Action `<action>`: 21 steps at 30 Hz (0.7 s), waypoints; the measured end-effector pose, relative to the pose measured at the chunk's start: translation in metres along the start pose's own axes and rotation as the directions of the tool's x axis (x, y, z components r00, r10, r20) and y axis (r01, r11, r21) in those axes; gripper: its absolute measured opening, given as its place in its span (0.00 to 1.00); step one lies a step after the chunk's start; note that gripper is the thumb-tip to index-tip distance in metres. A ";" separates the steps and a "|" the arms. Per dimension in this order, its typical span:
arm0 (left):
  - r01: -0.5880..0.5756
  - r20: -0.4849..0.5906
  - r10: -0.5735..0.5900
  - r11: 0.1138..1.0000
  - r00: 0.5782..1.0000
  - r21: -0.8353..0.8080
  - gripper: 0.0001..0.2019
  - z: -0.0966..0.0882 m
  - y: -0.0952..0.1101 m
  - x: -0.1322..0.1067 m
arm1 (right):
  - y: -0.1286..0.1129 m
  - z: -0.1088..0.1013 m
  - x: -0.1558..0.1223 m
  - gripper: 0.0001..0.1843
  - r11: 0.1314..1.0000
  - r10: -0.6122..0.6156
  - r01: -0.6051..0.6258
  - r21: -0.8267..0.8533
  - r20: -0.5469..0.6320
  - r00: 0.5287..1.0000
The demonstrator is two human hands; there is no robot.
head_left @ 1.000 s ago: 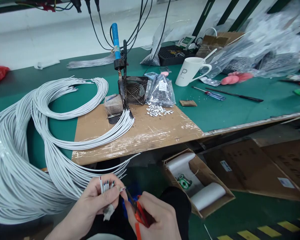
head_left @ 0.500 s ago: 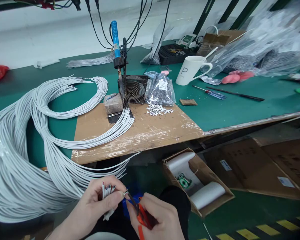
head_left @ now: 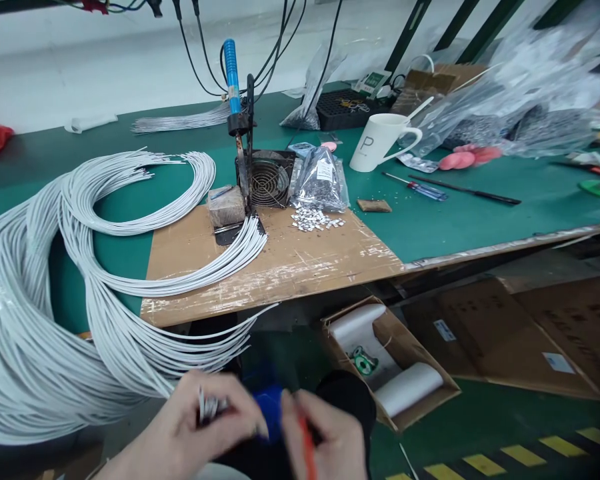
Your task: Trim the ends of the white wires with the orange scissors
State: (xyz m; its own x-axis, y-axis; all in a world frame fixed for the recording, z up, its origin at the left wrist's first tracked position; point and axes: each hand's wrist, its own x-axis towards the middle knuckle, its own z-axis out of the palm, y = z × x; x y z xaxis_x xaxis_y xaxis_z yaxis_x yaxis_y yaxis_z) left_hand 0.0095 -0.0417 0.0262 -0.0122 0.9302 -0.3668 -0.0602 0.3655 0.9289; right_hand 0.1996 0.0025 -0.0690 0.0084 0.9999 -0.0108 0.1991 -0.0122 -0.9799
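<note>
Low in the view, my left hand (head_left: 215,420) is closed round a small bunch of white cables (head_left: 211,405), whose short ends poke up between thumb and fingers. Its fingertips pinch together at the right, smeared by motion. My right hand (head_left: 325,437) grips a tool with red handles (head_left: 307,443), probably pliers; its jaws cannot be made out now. A small gap separates the two hands, with something blue (head_left: 270,407) blurred behind them. A large bundle of white cables (head_left: 25,360) lies coiled at the left, some of its ends fanning out above my left hand.
A soldering iron (head_left: 233,77) stands upright in a holder by a small fan (head_left: 267,180). Small white pieces (head_left: 315,219) lie on the cardboard sheet (head_left: 280,280) near a plastic bag (head_left: 323,177). A mug (head_left: 375,143) and screwdriver (head_left: 423,189) are farther right. Below the bench is an open carton (head_left: 420,410).
The red-handled tool has come away from my left fingertips, and my right hand has shifted slightly right and down. My left hand has dipped a little, still holding the cables.
</note>
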 end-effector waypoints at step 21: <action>0.187 0.023 -0.186 0.971 0.982 -0.149 0.28 -0.002 -0.005 0.017 | -0.048 0.036 -0.002 0.05 0.879 0.007 -0.104 0.466 0.204 0.979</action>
State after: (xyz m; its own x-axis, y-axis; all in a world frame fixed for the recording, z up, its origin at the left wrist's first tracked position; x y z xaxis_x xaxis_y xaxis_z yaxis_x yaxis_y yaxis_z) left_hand 0.0076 -0.0278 0.0157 0.0219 0.8468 -0.5315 -0.2093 0.5238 0.8257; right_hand 0.1549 0.0017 -0.0290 -0.1898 0.9801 -0.0584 -0.2829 -0.1116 -0.9526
